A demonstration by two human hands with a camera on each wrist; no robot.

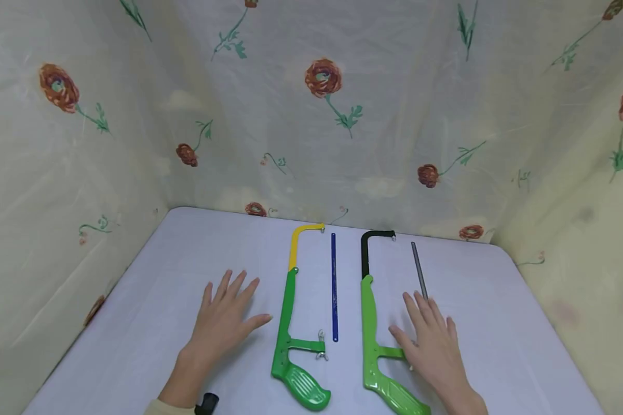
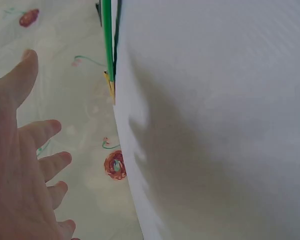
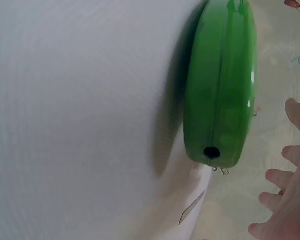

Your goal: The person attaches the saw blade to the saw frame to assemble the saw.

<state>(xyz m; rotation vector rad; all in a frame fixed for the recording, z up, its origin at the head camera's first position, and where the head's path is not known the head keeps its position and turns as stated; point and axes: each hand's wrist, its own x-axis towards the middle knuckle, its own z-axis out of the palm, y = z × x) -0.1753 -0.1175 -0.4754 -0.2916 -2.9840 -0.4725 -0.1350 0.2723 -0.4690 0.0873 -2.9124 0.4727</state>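
Note:
Two hacksaw frames lie on the white table. One hacksaw frame [image 1: 285, 323] is dark green with a yellow front arm; the other, a light green hacksaw frame [image 1: 368, 323], has a black front arm. Between them lies a blue saw blade [image 1: 334, 288], and a grey saw blade [image 1: 418, 268] is at the right. My left hand [image 1: 223, 323], fingers spread and holding nothing, hovers left of the yellow-and-green frame. My right hand [image 1: 433, 346] is also spread and empty; it covers the grey blade's near end and part of the light green frame's lower bracket. The light green handle [image 3: 220, 90] looms large in the right wrist view.
A flower-printed curtain [image 1: 270, 115] surrounds the table [image 1: 477, 288] at the back and both sides. A wing nut [image 1: 322, 355] sits on the dark green frame's bracket. A black strap piece [image 1: 206, 404] shows at my left wrist.

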